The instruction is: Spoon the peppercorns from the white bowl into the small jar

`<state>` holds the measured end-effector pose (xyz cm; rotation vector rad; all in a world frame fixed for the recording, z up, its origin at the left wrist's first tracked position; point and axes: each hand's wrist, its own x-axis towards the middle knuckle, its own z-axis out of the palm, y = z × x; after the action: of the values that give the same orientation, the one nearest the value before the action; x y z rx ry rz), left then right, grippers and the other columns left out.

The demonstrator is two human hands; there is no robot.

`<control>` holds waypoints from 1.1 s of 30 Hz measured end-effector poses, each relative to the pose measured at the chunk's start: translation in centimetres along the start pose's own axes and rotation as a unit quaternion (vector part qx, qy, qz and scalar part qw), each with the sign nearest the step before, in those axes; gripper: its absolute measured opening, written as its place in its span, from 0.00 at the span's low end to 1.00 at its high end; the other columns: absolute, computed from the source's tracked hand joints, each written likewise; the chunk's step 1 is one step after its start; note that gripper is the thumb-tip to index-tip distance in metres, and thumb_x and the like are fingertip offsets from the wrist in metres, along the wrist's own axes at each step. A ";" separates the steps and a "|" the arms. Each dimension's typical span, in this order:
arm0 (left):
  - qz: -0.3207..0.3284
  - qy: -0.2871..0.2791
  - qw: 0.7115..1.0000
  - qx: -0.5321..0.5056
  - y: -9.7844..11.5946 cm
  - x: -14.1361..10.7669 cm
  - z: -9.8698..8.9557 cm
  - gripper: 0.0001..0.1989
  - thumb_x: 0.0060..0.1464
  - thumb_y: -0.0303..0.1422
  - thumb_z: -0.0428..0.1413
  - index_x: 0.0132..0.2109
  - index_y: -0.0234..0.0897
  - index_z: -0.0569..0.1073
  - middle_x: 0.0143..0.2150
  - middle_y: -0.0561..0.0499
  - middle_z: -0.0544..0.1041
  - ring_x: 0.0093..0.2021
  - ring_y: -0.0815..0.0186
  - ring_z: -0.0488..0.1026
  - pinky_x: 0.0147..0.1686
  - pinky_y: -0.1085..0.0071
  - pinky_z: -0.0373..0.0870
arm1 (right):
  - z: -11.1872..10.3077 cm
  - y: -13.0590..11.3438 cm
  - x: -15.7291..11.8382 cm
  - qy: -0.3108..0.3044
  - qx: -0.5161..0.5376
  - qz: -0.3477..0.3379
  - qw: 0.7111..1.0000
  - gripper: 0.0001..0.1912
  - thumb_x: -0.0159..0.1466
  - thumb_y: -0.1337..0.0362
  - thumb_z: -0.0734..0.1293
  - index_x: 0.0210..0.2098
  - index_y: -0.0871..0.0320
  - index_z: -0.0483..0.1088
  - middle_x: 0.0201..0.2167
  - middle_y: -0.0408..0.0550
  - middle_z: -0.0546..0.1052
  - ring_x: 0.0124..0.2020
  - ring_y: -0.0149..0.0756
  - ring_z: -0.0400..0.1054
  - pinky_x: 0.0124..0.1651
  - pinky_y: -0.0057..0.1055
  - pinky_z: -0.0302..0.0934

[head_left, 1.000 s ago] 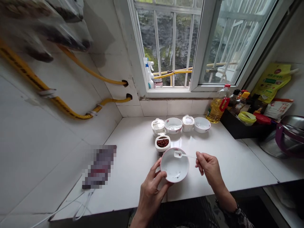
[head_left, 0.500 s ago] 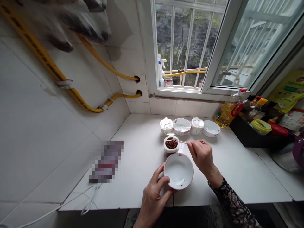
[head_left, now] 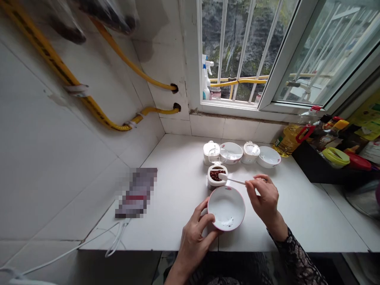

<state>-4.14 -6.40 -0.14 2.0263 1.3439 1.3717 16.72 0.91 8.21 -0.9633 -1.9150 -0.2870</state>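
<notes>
My left hand (head_left: pixel 197 231) is closed on the near left rim of a white bowl (head_left: pixel 226 208), which is tilted toward me. Dark specks lie at the bottom of the bowl. Between the fingers of my right hand (head_left: pixel 263 196) is the handle of a small white spoon (head_left: pixel 233 180). Its head is at the opening of a seasoning jar (head_left: pixel 217 182), right behind the bowl. Dark red-brown grains (head_left: pixel 215 174) fill the jar, and its clear lid (head_left: pixel 217 155) stands flipped up. Whether the spoon carries any grains I cannot tell.
Behind stand two lidded jars (head_left: pixel 211 155) and two white bowls (head_left: pixel 268 157) in a row. An oil bottle (head_left: pixel 292 136) and a black box (head_left: pixel 311 164) of bottles stand right. A pixelated object with a white cord (head_left: pixel 114 245) lies left. The window (head_left: pixel 237 59) is barred.
My right hand has drawn back a little to the right, and the spoon's head has come up from the grains to the jar's right rim. The view has shifted slightly.
</notes>
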 end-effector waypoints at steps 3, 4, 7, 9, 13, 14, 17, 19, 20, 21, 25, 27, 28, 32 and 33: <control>-0.002 -0.001 1.000 -0.012 0.1 -0.1 0.0 0.05 0.54 0.26 0.57 0.37 0.41 0.71 0.61 0.42 0.70 0.58 0.56 0.73 0.49 0.64 0.76 | -0.8 -0.9 -1.9 -0.053 0.090 0.130 0.986 0.18 0.69 0.66 0.62 0.22 0.56 0.64 0.17 0.40 0.68 0.22 0.29 0.63 0.31 0.28 0.62; -0.001 -0.004 1.000 -0.012 0.1 -0.2 0.0 0.05 0.54 0.26 0.57 0.37 0.41 0.72 0.61 0.42 0.70 0.58 0.56 0.73 0.49 0.64 0.75 | -1.0 -1.2 -2.6 -0.077 0.110 0.160 0.978 0.19 0.69 0.65 0.62 0.21 0.56 0.63 0.17 0.40 0.68 0.22 0.29 0.63 0.28 0.26 0.60; 0.007 -0.011 1.000 -0.012 0.2 -0.4 0.0 0.04 0.55 0.27 0.58 0.37 0.41 0.72 0.62 0.42 0.69 0.58 0.54 0.72 0.49 0.63 0.76 | -1.2 -1.9 -4.8 -0.110 0.119 0.196 0.967 0.22 0.69 0.64 0.62 0.18 0.56 0.61 0.15 0.40 0.65 0.19 0.28 0.60 0.24 0.25 0.57; 0.015 -0.018 1.000 -0.016 0.3 -0.6 0.0 0.04 0.55 0.27 0.58 0.37 0.41 0.72 0.62 0.42 0.69 0.57 0.54 0.74 0.47 0.64 0.76 | -1.2 -2.1 -5.9 -0.113 0.104 0.205 0.967 0.22 0.69 0.63 0.61 0.18 0.57 0.60 0.15 0.39 0.64 0.19 0.27 0.59 0.24 0.25 0.56; 0.022 -0.021 0.999 -0.031 0.5 -0.7 0.5 0.04 0.56 0.26 0.57 0.37 0.40 0.71 0.63 0.41 0.68 0.55 0.56 0.75 0.48 0.65 0.76 | -1.5 -2.1 -6.8 -0.110 0.079 0.210 0.968 0.23 0.69 0.62 0.61 0.17 0.57 0.60 0.14 0.39 0.63 0.18 0.27 0.57 0.23 0.24 0.54; 0.024 -0.021 0.999 -0.035 0.5 -0.6 0.7 0.04 0.56 0.25 0.57 0.37 0.40 0.71 0.63 0.41 0.68 0.55 0.56 0.75 0.48 0.65 0.76 | -1.5 -2.0 -6.9 -0.111 0.078 0.212 0.968 0.24 0.70 0.62 0.61 0.17 0.57 0.59 0.14 0.39 0.62 0.18 0.27 0.57 0.22 0.24 0.54; 0.025 -0.027 0.998 -0.045 0.6 -0.4 1.2 0.04 0.55 0.25 0.57 0.36 0.40 0.71 0.62 0.41 0.69 0.56 0.57 0.74 0.50 0.65 0.75 | -1.8 -1.6 -7.2 -0.117 0.083 0.227 0.963 0.24 0.70 0.60 0.61 0.17 0.57 0.59 0.14 0.39 0.62 0.17 0.26 0.56 0.22 0.23 0.54; 0.019 -0.036 0.998 -0.049 0.7 -0.2 1.5 0.05 0.54 0.25 0.58 0.36 0.40 0.71 0.62 0.41 0.69 0.57 0.57 0.74 0.50 0.64 0.74 | -1.9 -1.3 -7.4 -0.120 0.090 0.240 0.959 0.24 0.69 0.59 0.61 0.17 0.57 0.59 0.14 0.39 0.62 0.17 0.26 0.56 0.22 0.23 0.54; 0.013 -0.041 0.998 -0.050 0.7 -0.1 1.7 0.06 0.54 0.25 0.59 0.36 0.40 0.71 0.63 0.41 0.68 0.57 0.56 0.73 0.51 0.64 0.74 | -2.0 -1.1 -7.5 -0.122 0.093 0.247 0.957 0.25 0.69 0.58 0.61 0.17 0.57 0.58 0.14 0.39 0.62 0.18 0.26 0.55 0.22 0.23 0.53; 0.006 -0.047 0.998 -0.051 0.7 -0.1 1.8 0.07 0.53 0.25 0.60 0.36 0.40 0.71 0.63 0.41 0.68 0.58 0.56 0.73 0.51 0.64 0.74 | -2.1 -1.0 -7.6 -0.124 0.096 0.254 0.954 0.25 0.69 0.57 0.61 0.17 0.57 0.58 0.14 0.39 0.62 0.18 0.26 0.55 0.22 0.23 0.53; -0.014 -0.075 0.996 -0.055 0.5 0.1 2.1 0.08 0.51 0.24 0.61 0.36 0.40 0.71 0.64 0.42 0.67 0.58 0.56 0.73 0.52 0.64 0.73 | -2.1 -0.5 -7.9 -0.135 0.102 0.279 0.945 0.26 0.69 0.54 0.61 0.17 0.57 0.57 0.15 0.39 0.61 0.18 0.26 0.55 0.22 0.23 0.53; -0.017 -0.084 0.995 -0.057 0.3 0.1 2.2 0.08 0.52 0.25 0.61 0.37 0.41 0.71 0.64 0.42 0.66 0.58 0.56 0.72 0.52 0.64 0.72 | -2.1 -0.4 -7.9 -0.139 0.106 0.281 0.944 0.26 0.69 0.54 0.60 0.17 0.57 0.57 0.15 0.39 0.60 0.18 0.26 0.55 0.23 0.23 0.52; -0.018 -0.088 0.994 -0.059 0.3 0.1 2.2 0.07 0.53 0.25 0.60 0.37 0.41 0.71 0.64 0.42 0.66 0.58 0.56 0.72 0.52 0.64 0.72 | -2.2 -0.4 -7.9 -0.140 0.108 0.280 0.943 0.26 0.69 0.54 0.60 0.17 0.57 0.57 0.14 0.39 0.60 0.18 0.26 0.54 0.23 0.23 0.52; -0.024 -0.101 0.992 -0.074 0.1 0.2 2.0 0.07 0.54 0.27 0.60 0.40 0.42 0.71 0.66 0.43 0.65 0.60 0.54 0.70 0.55 0.61 0.71 | -2.4 -0.2 -7.8 -0.159 0.121 0.281 0.939 0.25 0.69 0.54 0.60 0.18 0.57 0.56 0.15 0.39 0.60 0.18 0.26 0.54 0.23 0.24 0.51; -0.027 -0.106 0.991 -0.079 0.1 0.2 2.0 0.08 0.54 0.27 0.60 0.41 0.42 0.72 0.66 0.43 0.64 0.61 0.54 0.69 0.55 0.60 0.71 | -2.5 -0.1 -7.7 -0.167 0.128 0.283 0.936 0.25 0.69 0.53 0.60 0.18 0.57 0.56 0.15 0.39 0.61 0.18 0.26 0.55 0.23 0.24 0.51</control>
<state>-2.43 -5.87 -0.93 1.9524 1.1525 1.1635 20.17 -4.43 3.17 -1.3925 -1.8119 0.4791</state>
